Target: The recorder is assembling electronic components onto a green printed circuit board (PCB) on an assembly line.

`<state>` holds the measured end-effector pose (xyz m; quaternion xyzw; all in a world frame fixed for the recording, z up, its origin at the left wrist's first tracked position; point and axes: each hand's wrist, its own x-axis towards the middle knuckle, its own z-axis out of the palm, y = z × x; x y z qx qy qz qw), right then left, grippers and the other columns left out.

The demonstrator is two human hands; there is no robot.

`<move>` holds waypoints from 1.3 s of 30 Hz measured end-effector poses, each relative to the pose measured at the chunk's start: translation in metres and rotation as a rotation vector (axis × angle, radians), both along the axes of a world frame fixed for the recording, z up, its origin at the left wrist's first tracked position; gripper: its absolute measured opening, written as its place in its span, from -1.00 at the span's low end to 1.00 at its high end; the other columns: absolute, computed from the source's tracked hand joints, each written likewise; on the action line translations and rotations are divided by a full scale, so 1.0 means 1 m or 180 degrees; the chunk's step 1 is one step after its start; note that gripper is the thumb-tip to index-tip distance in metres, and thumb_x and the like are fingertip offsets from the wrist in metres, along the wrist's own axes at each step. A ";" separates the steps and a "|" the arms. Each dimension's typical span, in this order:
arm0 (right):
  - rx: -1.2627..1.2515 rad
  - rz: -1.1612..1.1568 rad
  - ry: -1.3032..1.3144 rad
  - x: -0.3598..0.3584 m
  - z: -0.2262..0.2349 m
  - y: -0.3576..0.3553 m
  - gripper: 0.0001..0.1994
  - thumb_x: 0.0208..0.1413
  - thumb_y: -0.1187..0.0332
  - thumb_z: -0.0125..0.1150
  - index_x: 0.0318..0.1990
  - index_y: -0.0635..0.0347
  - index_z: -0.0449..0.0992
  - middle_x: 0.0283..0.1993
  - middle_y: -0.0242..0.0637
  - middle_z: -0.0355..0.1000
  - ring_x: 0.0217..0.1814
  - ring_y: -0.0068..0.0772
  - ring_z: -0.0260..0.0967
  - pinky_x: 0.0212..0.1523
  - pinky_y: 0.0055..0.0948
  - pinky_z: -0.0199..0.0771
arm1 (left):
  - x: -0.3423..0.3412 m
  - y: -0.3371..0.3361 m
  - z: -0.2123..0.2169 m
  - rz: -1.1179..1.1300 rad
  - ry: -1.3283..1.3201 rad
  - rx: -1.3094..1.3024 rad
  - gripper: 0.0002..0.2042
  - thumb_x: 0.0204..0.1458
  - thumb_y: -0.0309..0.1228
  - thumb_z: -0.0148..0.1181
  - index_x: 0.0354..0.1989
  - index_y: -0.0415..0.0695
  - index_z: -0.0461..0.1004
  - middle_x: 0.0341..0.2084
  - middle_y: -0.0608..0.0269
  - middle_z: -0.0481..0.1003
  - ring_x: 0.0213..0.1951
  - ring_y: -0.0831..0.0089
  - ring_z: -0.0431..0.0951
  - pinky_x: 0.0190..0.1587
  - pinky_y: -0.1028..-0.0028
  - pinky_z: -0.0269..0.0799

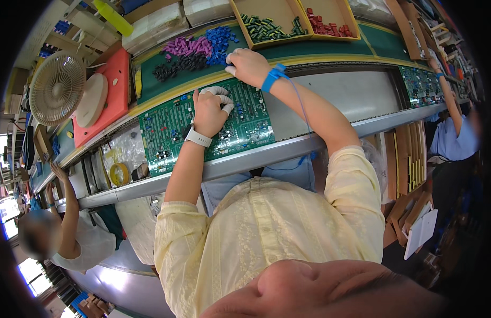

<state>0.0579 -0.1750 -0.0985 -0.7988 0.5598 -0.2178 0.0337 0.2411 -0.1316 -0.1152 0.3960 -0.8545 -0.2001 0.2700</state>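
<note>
Head view: the left hand (209,112) curls over the green circuit board (243,127), which lies beneath it; the right hand (250,67) bends at the blue components (219,42), purple pieces (187,46) farther left. Whether either grasps anything cannot be told.

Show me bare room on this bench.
Bare: grey metal between the near circuit board and far-right board; green mat between red parts and brown cardboard. Crowded: around the blue pile, pink pile and black pile.
</note>
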 end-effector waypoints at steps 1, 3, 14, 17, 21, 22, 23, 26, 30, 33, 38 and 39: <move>-0.0123 -0.0114 0.0237 0.003 -0.001 -0.004 -0.86 -0.09 0.33 0.15 -0.39 0.18 0.47 -0.33 -0.15 0.40 -0.22 -0.10 0.36 -0.20 -0.21 0.40 | 0.000 0.000 0.000 -0.0011 -0.0009 -0.0003 -0.95 -0.25 -0.41 0.24 -0.56 -0.05 0.58 -0.32 0.28 0.49 -0.13 0.26 0.40 0.10 -0.08 0.00; -0.0118 -0.0168 0.0277 0.007 -0.004 -0.008 -0.87 -0.10 0.34 0.14 -0.39 0.18 0.47 -0.32 -0.14 0.40 -0.20 -0.09 0.36 -0.19 -0.21 0.40 | 0.000 0.000 -0.001 -0.0024 -0.0012 0.0025 -0.95 -0.25 -0.41 0.24 -0.57 -0.05 0.58 -0.33 0.29 0.48 -0.15 0.26 0.40 0.10 -0.09 0.00; -0.0190 -0.0094 0.0034 0.000 -0.009 -0.007 -0.86 -0.08 0.37 0.12 -0.35 0.17 0.50 -0.30 -0.12 0.39 -0.22 -0.06 0.34 -0.19 -0.20 0.38 | -0.002 0.000 0.001 -0.0104 0.0046 -0.0065 -0.96 -0.24 -0.42 0.24 -0.56 -0.04 0.57 -0.37 0.28 0.47 -0.18 0.25 0.40 0.10 -0.07 0.00; -0.0169 -0.0129 -0.0088 0.000 -0.002 0.002 -0.85 -0.03 0.34 0.10 -0.32 0.15 0.51 -0.30 -0.11 0.39 -0.22 -0.06 0.34 -0.20 -0.19 0.36 | -0.001 0.000 0.002 -0.0118 0.0032 -0.0044 -0.97 -0.23 -0.42 0.23 -0.56 -0.04 0.57 -0.37 0.28 0.47 -0.18 0.25 0.40 0.11 -0.05 0.00; -0.0093 -0.0021 -0.0367 0.001 0.012 0.019 -0.84 0.00 0.32 0.09 -0.29 0.16 0.49 -0.30 -0.16 0.39 -0.22 -0.11 0.34 -0.21 -0.20 0.35 | 0.000 0.001 0.004 -0.0126 -0.0056 -0.0050 -0.96 -0.24 -0.42 0.25 -0.55 -0.04 0.57 -0.38 0.27 0.46 -0.18 0.24 0.40 0.11 -0.04 0.00; 0.0065 0.0003 -0.0428 0.001 0.014 0.022 -0.83 0.00 0.33 0.10 -0.27 0.17 0.47 -0.31 -0.20 0.38 -0.22 -0.14 0.33 -0.21 -0.23 0.34 | 0.000 0.002 0.004 -0.0113 -0.0059 -0.0058 -0.96 -0.24 -0.42 0.25 -0.55 -0.04 0.57 -0.38 0.27 0.46 -0.18 0.24 0.40 0.11 -0.04 0.00; 0.0058 0.0019 -0.0432 0.001 0.014 0.026 -0.83 0.00 0.33 0.10 -0.27 0.17 0.47 -0.31 -0.20 0.38 -0.22 -0.14 0.33 -0.21 -0.23 0.34 | -0.001 0.003 0.005 -0.0154 -0.0080 -0.0007 -0.94 -0.25 -0.42 0.25 -0.53 -0.03 0.57 -0.38 0.27 0.46 -0.17 0.25 0.40 0.11 -0.05 -0.01; 0.0050 0.0027 -0.0523 0.002 0.018 0.037 -0.82 -0.02 0.34 0.13 -0.27 0.19 0.46 -0.35 -0.18 0.39 -0.25 -0.13 0.34 -0.22 -0.24 0.35 | 0.000 -0.001 0.010 -0.0208 -0.0190 -0.0052 -0.87 -0.26 -0.42 0.27 -0.46 -0.06 0.56 -0.38 0.22 0.47 -0.18 0.24 0.42 0.05 0.05 0.13; 0.0715 0.0075 -0.0656 0.003 0.022 0.045 -0.81 -0.07 0.31 0.16 -0.30 0.18 0.47 -0.33 -0.13 0.42 -0.22 -0.09 0.36 -0.21 -0.18 0.35 | 0.014 -0.037 0.012 -0.0135 0.0699 -0.0105 -0.83 -0.22 -0.44 0.23 -0.39 -0.16 0.53 -0.38 0.07 0.50 -0.29 0.13 0.48 -0.17 0.30 0.36; 0.0910 0.0700 -0.0598 0.010 0.018 0.047 -0.84 -0.10 0.38 0.13 -0.33 0.19 0.51 -0.32 -0.13 0.45 -0.21 -0.09 0.37 -0.15 -0.20 0.36 | 0.028 -0.081 0.003 0.0629 0.0183 -0.0535 -0.83 -0.15 -0.40 0.18 -0.35 -0.15 0.53 -0.35 0.04 0.49 -0.29 0.11 0.47 -0.19 0.27 0.38; 0.1113 0.0730 -0.0482 0.012 0.004 0.045 -0.83 -0.12 0.41 0.11 -0.32 0.16 0.53 -0.31 -0.14 0.46 -0.21 -0.10 0.39 -0.15 -0.21 0.37 | 0.027 -0.110 -0.003 0.1033 -0.0575 -0.0404 -0.80 -0.10 -0.33 0.16 -0.31 -0.13 0.50 -0.37 0.03 0.47 -0.28 0.10 0.48 -0.20 0.23 0.40; 0.1238 0.0734 -0.0461 0.013 0.003 0.045 -0.83 -0.13 0.41 0.11 -0.33 0.16 0.53 -0.32 -0.15 0.47 -0.21 -0.11 0.39 -0.16 -0.20 0.38 | 0.026 -0.112 -0.005 0.1034 -0.0568 -0.0403 -0.80 -0.10 -0.33 0.16 -0.31 -0.13 0.50 -0.37 0.03 0.47 -0.28 0.10 0.48 -0.20 0.23 0.40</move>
